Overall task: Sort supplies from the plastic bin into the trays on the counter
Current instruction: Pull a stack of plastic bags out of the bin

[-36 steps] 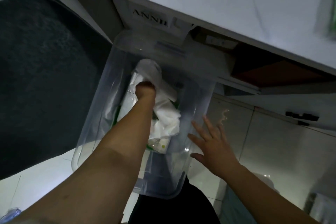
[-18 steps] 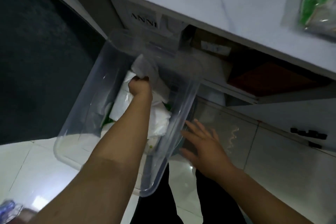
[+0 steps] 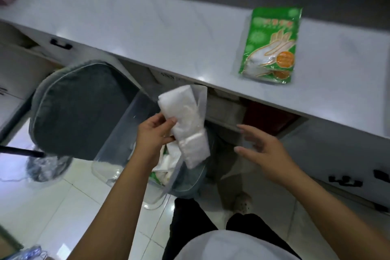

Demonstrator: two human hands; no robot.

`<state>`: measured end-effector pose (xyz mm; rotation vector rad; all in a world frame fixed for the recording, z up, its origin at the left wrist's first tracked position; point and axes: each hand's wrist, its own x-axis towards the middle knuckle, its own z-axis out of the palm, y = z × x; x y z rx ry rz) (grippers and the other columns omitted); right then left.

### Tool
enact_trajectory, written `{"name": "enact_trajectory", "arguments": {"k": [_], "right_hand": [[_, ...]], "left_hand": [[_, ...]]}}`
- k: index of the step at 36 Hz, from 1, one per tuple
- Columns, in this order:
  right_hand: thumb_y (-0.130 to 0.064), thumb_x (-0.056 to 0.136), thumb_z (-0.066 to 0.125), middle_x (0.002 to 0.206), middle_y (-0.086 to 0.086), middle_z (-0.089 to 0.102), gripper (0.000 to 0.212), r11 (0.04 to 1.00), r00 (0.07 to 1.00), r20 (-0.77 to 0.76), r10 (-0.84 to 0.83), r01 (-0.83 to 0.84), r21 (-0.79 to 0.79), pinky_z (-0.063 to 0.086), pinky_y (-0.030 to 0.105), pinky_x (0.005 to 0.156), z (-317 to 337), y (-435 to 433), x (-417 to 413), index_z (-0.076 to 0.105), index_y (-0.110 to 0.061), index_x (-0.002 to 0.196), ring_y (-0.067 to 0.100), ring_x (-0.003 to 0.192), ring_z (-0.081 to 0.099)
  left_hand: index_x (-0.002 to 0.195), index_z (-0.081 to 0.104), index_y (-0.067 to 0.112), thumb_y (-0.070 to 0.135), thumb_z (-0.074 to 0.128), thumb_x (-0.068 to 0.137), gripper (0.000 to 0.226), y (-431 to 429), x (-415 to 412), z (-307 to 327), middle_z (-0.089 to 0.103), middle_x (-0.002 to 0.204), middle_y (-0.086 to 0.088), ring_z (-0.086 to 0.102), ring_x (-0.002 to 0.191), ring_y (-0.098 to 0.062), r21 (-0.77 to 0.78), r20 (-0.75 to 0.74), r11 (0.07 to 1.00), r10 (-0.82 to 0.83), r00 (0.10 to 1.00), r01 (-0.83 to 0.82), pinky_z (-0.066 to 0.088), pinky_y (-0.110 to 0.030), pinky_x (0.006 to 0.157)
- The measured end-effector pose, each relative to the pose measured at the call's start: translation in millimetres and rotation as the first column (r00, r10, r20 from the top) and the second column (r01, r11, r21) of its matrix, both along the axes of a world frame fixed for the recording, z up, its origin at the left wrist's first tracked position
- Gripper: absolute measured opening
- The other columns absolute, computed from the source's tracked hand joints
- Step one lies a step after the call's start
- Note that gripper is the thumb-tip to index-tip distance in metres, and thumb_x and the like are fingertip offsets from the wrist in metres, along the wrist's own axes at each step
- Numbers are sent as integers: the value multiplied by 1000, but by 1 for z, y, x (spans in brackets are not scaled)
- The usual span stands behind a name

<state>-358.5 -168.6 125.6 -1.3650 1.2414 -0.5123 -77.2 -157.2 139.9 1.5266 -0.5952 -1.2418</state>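
The left hand (image 3: 154, 133) grips a white packet (image 3: 183, 118) just above the plastic bin (image 3: 126, 131). The thumb lies across the packet's front and the fingers curl round its edge from behind. The packet is a long clear bag with folded white material inside. It tilts, with its upper end toward the far side of the bin and its lower end hanging over the bin's right rim.

The right hand (image 3: 266, 152) hovers to the right of the bin, palm down, fingers spread and straight. It holds nothing and touches neither the packet nor the bin.

Inside the bin lie more supplies (image 3: 166, 164), crumpled white bags with some green print showing, partly hidden by the left wrist.

The bin is clear and stands low, with the white tiled floor (image 3: 52, 207) below it. Against its left side is a dark grey cushion (image 3: 80, 110).

Beyond the bin and above it runs the white counter (image 3: 160, 34). On the counter, well to the right of the bin, a green glove pack (image 3: 271, 46) lies flat, printed with a picture of a hand. Far left of the bin, a black drawer handle (image 3: 60, 44) sits under the counter's edge.
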Motion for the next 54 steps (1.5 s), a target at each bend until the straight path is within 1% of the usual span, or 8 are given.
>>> {"name": "enact_trajectory", "arguments": {"k": [13,21,35,40,43,46,50,54], "right_hand": [[15,79,67,93,-6,74,51,996,968,238,-81,72,49,53,16,69,38,22,-49,62,-22,113,0,79,69],[18,78,66,93,9,74,52,942,904,268,-333,311,124,57,38,78,32,17,-95,68,-23,111,23,85,69],[14,81,62,89,8,72,48,720,719,100,-687,657,220,53,31,61,40,-90,-156,65,-23,110,23,73,70],[14,80,61,88,7,72,48,699,713,23,-700,679,226,53,29,53,40,-143,-157,63,-20,114,23,74,70],[13,81,61,87,7,71,47,699,722,-49,-690,682,215,50,24,46,36,-164,-154,63,-21,113,18,65,70],[12,80,61,84,7,72,46,696,720,-117,-684,692,192,47,19,42,30,-174,-154,63,-22,111,13,56,69],[5,82,64,93,7,70,45,714,731,-191,-655,682,158,52,28,59,21,-175,-156,60,-23,117,24,80,69],[2,83,63,93,5,69,46,707,705,-246,-665,700,97,51,29,62,14,-174,-156,60,-26,118,23,82,69]], "left_hand": [[102,78,16,17,73,78,24,17,-111,48,76,103,-10,74,89,-24,-4,-226,967,-248,942,254,59,-37,64],[121,70,19,11,61,94,29,-8,-154,49,72,119,-14,70,106,-30,-20,-197,885,-459,866,464,59,-42,84],[133,58,16,13,69,88,46,-180,-154,30,59,131,-13,60,107,-25,110,399,928,-370,839,357,45,-30,83],[145,43,18,25,74,86,67,-240,-154,24,53,139,-12,61,101,-23,272,304,869,-486,819,415,51,-32,75],[144,44,16,24,75,84,68,-268,-157,25,61,126,-10,64,102,-28,331,257,834,-530,808,442,56,-43,87],[140,45,15,15,74,83,64,-287,-160,32,63,97,-4,62,74,-19,377,222,800,-567,793,467,50,-28,57],[135,53,9,4,76,81,59,-301,-159,29,67,105,-13,64,71,-20,429,173,754,-609,774,498,51,-27,53],[110,65,-7,-10,70,79,32,-302,-162,26,72,67,-11,68,45,-16,396,66,752,-595,801,527,50,-20,39]]}}
